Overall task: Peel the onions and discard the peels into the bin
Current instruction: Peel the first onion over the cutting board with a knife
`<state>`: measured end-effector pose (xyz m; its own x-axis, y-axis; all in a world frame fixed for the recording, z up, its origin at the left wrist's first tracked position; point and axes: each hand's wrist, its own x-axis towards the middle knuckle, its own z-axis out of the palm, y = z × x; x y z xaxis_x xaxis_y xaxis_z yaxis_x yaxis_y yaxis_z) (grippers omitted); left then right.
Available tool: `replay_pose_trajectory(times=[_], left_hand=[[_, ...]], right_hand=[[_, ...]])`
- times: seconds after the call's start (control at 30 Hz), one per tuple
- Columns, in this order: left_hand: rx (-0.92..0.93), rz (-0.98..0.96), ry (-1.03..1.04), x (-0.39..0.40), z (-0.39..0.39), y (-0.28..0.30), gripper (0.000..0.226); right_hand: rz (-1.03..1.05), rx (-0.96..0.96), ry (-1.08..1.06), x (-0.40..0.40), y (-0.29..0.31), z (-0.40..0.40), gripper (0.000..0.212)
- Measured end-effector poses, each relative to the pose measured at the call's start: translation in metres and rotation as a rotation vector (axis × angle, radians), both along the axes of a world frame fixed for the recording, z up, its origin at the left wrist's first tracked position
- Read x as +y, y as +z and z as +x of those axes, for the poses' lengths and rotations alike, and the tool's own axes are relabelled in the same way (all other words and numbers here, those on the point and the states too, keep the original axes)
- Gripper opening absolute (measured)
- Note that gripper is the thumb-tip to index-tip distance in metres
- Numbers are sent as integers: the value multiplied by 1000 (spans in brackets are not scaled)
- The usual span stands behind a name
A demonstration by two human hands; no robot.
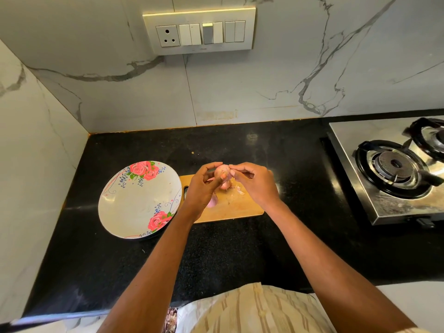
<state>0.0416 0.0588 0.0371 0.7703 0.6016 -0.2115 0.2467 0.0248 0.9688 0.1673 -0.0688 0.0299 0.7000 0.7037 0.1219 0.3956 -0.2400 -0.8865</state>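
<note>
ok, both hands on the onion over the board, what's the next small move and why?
Probably pull the right hand away to strip the skin it pinches at the top of the onion. The left hand grips the onion above the cutting board, where loose peel bits already lie.

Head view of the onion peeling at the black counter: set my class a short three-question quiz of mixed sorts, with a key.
1. True or false: the small pink onion lies on the white floral plate.
2. What lies under both hands?
A. wooden cutting board
B. steel gas stove
C. plate
3. Which hand pinches at the onion's top?

Key:
1. False; the left hand holds it above the board.
2. A
3. The right hand.
</note>
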Motion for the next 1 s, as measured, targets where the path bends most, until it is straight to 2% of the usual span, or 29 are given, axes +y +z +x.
replay_pose_trajectory(times=[0.57, 0.8, 1.0], left_hand=[[17, 21, -31, -4, 0, -1, 31], [40, 58, -30, 1, 0, -2, 37], [60, 74, -48, 1, -1, -2, 39]], right_hand=[[-13, -43, -95, -4, -5, -7, 7], [-40, -19, -10, -3, 0, -6, 18], [-59, -54, -8, -5, -2, -4, 11]])
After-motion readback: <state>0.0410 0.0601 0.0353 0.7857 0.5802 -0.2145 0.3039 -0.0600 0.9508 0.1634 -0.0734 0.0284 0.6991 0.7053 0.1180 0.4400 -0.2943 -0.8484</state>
